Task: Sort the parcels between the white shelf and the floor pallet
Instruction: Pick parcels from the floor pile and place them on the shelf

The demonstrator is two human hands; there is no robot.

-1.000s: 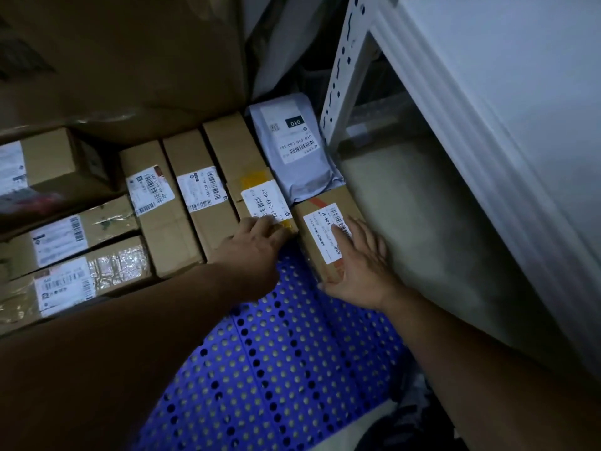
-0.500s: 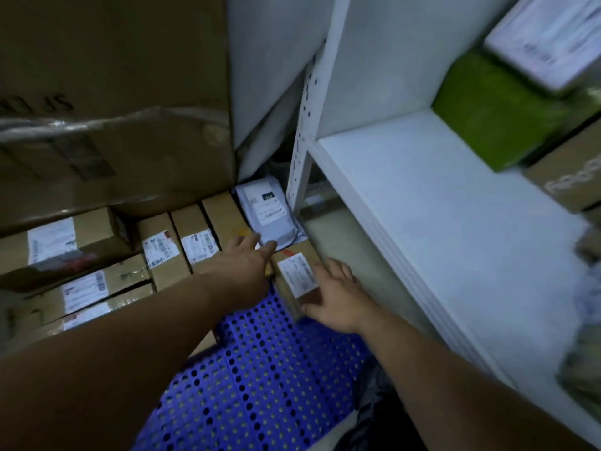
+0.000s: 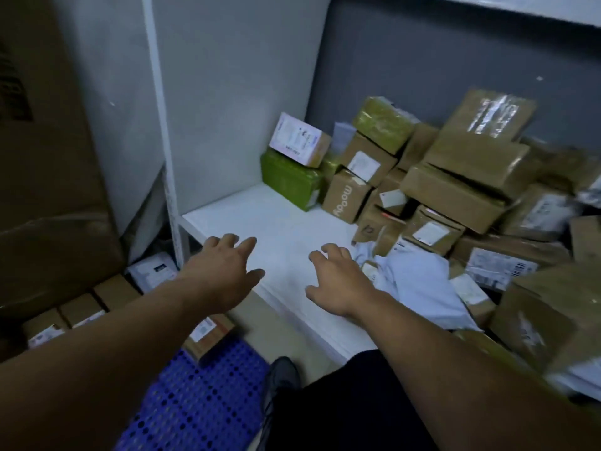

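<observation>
Parcels (image 3: 455, 190) lie heaped on the right of the shelf (image 3: 276, 229); more lie in a row by the pallet (image 3: 195, 395). Judged: cartons are stiff, probably light, with slick tape; take them by opposite sides. The mailer (image 3: 419, 281) is soft and will sag; support it underneath. Cartons are brown or green-wrapped, with white labels. Left hand (image 3: 224, 271) and right hand (image 3: 338, 281) hover over bare shelf, each grip apart and empty.

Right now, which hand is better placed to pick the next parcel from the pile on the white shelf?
Probably the right hand. It hovers open beside the grey mailer bag, the nearest parcel; the left hand is over bare white shelf, farther away.
</observation>
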